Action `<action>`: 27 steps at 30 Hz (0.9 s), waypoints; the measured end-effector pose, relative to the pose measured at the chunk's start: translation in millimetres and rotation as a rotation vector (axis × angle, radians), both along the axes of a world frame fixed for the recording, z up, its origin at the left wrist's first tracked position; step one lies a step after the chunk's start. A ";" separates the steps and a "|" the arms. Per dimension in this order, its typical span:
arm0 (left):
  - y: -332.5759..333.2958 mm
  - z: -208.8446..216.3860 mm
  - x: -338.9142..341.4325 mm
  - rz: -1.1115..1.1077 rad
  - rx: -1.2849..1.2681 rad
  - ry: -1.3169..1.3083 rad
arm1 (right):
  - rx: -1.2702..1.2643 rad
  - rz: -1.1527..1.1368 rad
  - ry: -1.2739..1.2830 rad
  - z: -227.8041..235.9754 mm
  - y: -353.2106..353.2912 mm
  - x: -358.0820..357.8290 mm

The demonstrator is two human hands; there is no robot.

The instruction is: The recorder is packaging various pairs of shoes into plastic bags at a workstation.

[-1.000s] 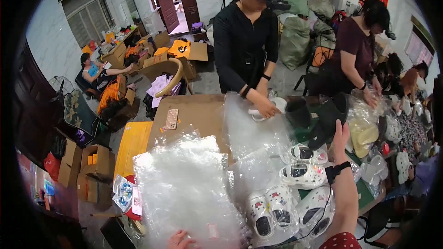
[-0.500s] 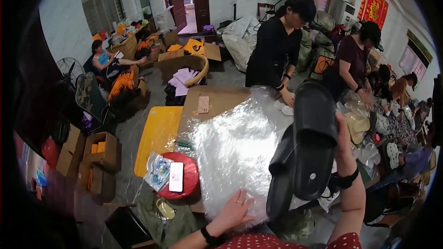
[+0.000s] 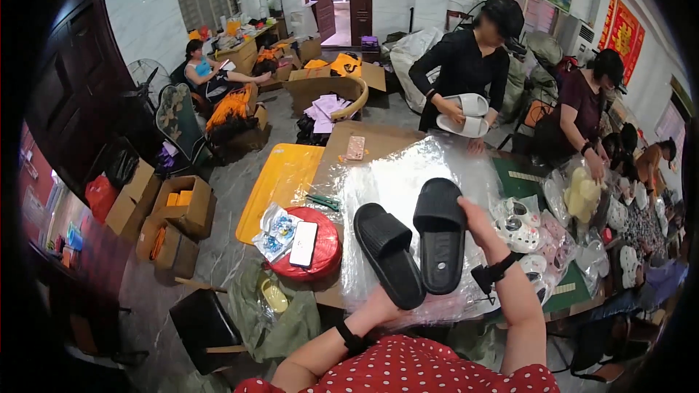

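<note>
Two black slide sandals lie side by side over the clear plastic sheets [image 3: 393, 182], soles down and toes pointing away from me. My right hand [image 3: 479, 228] grips the outer edge of the right slide [image 3: 441, 236], thumb near its strap. Against the heel of the left slide [image 3: 391, 255] is my left hand [image 3: 377, 308]; its fingers are hidden under the sandal. Dark bands circle both my wrists.
Left of the sheets, a phone [image 3: 303, 244] and a bag of small blue pieces [image 3: 275, 231] rest on a round red cushion-like thing [image 3: 324, 251]. White clogs [image 3: 517, 222] in plastic lie at right. Across the table, a co-worker holds white slides [image 3: 463, 127].
The black slides, raised and overlapping before, have come down and now lie apart. My left hand has gone from the sheet to the left slide's heel. A co-worker has lifted white slides.
</note>
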State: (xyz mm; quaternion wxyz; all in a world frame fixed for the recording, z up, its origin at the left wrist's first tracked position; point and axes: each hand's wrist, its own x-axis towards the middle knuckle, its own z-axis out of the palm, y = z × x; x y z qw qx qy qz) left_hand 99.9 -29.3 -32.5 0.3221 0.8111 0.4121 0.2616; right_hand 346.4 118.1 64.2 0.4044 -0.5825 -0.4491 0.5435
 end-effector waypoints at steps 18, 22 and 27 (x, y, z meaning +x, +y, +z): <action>-2.1 -20.1 4.5 0.008 0.036 0.116 | 0.510 0.393 -1.027 -35.2 -69.6 -62.7; -6.7 -11.3 3.6 0.058 0.046 0.109 | 0.413 0.330 -1.116 -63.2 -61.1 -89.4; -7.1 -8.0 1.1 0.022 0.123 0.297 | 0.484 0.213 -0.922 -76.1 -37.9 -77.9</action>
